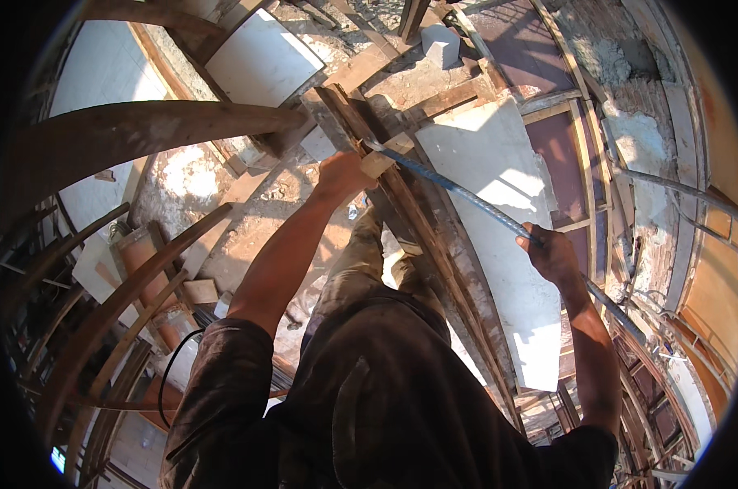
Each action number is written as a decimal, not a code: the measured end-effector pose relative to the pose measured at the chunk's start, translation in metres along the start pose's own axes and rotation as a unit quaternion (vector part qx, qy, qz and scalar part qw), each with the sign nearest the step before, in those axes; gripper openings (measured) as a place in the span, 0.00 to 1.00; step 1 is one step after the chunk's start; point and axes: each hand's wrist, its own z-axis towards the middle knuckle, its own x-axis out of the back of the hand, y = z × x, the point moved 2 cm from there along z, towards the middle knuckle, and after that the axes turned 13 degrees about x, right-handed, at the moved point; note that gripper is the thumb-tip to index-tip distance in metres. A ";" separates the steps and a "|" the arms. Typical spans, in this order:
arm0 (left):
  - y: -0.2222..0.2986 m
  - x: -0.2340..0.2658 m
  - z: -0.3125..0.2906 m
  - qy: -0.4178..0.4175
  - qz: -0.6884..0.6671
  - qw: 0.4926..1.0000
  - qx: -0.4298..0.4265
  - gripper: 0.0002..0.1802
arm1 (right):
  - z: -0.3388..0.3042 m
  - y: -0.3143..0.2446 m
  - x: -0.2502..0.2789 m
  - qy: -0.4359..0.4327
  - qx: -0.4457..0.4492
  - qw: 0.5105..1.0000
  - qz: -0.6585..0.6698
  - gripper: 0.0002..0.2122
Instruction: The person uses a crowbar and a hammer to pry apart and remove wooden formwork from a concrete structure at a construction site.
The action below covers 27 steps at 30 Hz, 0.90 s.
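Note:
My right hand (550,257) is closed round a long ribbed steel pry bar (467,194), which slants from upper left to lower right. Its far end lies at a pale wooden block (377,166) on a long dark wooden beam (418,216). At that block my left hand (344,175) is closed, its fingers partly hidden from above. The beam runs diagonally past my legs, from the far middle down to the near right, with a rough split edge along it.
Curved-looking wooden timbers (165,126) cross the left side. A white panel (499,236) lies right of the beam, another white board (264,57) at the far left. Behind them are a pale block (440,46) and rubble. Wooden frames (585,155) and bent metal rods (674,186) stand at right.

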 end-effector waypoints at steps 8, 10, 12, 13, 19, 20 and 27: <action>0.004 0.003 0.005 0.005 0.038 0.999 -0.024 0.33 | 0.041 -0.042 0.080 -0.115 0.062 0.991 -0.035 0.16; 0.004 0.002 0.003 -0.006 0.050 0.999 -0.018 0.33 | 0.051 -0.038 0.084 -0.103 0.073 0.992 -0.024 0.16; 0.004 0.002 0.006 -0.028 0.030 0.999 0.004 0.32 | 0.048 -0.033 0.079 -0.110 0.087 0.990 -0.006 0.16; 0.006 -0.001 0.008 -0.010 0.054 0.998 0.010 0.33 | 0.041 -0.028 0.071 -0.121 0.084 0.989 0.028 0.17; 0.006 -0.001 0.002 -0.046 0.089 0.994 0.033 0.36 | -0.024 -0.007 -0.033 -0.081 -0.037 0.995 0.052 0.17; 0.005 -0.002 0.008 -0.021 0.103 0.994 0.026 0.38 | -0.033 0.001 -0.047 -0.040 -0.044 0.996 0.073 0.17; -0.005 -0.016 0.017 -0.040 0.108 0.993 0.015 0.42 | -0.092 0.009 -0.175 0.048 -0.078 0.985 0.145 0.19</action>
